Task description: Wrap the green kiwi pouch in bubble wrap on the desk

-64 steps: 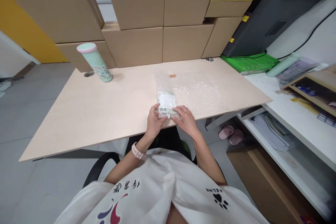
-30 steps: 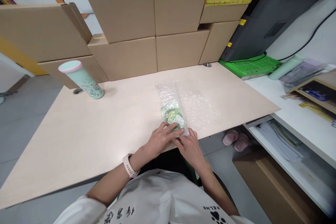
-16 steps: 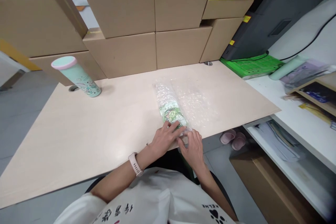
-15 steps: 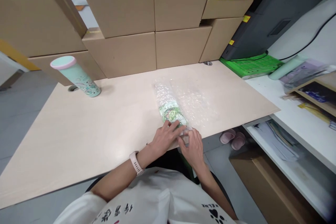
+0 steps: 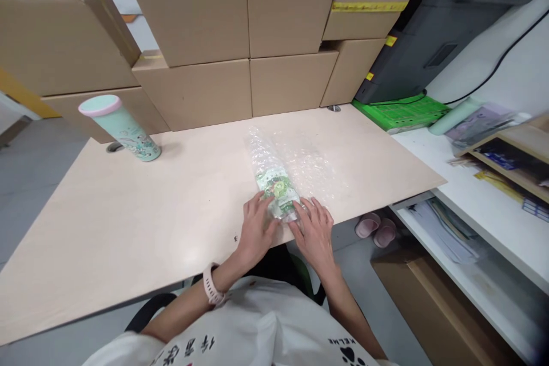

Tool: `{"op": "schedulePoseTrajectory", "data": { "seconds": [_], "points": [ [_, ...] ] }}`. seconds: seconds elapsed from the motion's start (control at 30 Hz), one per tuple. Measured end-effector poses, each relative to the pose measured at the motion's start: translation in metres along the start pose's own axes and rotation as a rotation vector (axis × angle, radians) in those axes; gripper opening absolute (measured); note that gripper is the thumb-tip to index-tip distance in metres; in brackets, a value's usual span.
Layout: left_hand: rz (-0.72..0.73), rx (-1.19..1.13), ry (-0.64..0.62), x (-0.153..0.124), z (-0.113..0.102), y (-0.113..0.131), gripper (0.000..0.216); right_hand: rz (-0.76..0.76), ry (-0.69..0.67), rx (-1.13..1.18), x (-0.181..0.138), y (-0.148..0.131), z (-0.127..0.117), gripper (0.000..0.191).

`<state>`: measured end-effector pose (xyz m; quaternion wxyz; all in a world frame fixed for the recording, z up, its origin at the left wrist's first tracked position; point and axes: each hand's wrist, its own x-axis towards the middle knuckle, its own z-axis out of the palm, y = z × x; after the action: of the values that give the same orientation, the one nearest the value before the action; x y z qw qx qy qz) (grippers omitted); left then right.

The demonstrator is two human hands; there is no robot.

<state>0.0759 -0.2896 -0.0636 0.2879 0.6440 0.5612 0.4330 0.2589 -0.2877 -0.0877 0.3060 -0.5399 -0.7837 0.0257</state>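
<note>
Left hand (image 5: 256, 227) & right hand (image 5: 316, 229): both flat, fingers spread, pressing near end of bubble-wrap bundle (image 5: 277, 190) onto bench (image 5: 128, 211). No grip.

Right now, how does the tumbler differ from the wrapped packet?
The tumbler stands bare at the desk's far left corner, untouched; the packet lies flat in bubble wrap near the front edge, under the left hand and right hand. Both rest on the desk and show green.

Bubble wrap (image 5: 300, 168) blurs the green packet's (image 5: 278, 190) print.
</note>
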Motion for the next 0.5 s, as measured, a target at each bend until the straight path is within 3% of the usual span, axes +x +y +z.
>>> {"op": "schedulePoseTrajectory", "data": {
  "seconds": [0.07, 0.13, 0.2, 0.33, 0.5],
  "points": [
    [-0.179, -0.244, 0.050, -0.004, -0.002, -0.001, 0.051, -0.011, -0.043, 0.020, 0.000, 0.002, 0.000, 0.046],
    [-0.337, -0.518, -0.020, -0.006, -0.004, 0.003, 0.061, -0.007, -0.085, 0.025, 0.001, 0.001, -0.001, 0.049],
    [-0.400, -0.689, -0.068, -0.009, -0.006, 0.011, 0.070, -0.023, -0.118, 0.050, 0.002, -0.005, -0.004, 0.050],
    [-0.263, -0.652, 0.001, -0.022, -0.012, 0.026, 0.061, -0.098, -0.176, 0.225, 0.003, -0.023, -0.008, 0.049],
    [-0.012, -0.273, 0.058, -0.024, -0.013, 0.026, 0.054, -0.115, -0.189, 0.382, 0.002, -0.026, -0.003, 0.028]
  ]
}}
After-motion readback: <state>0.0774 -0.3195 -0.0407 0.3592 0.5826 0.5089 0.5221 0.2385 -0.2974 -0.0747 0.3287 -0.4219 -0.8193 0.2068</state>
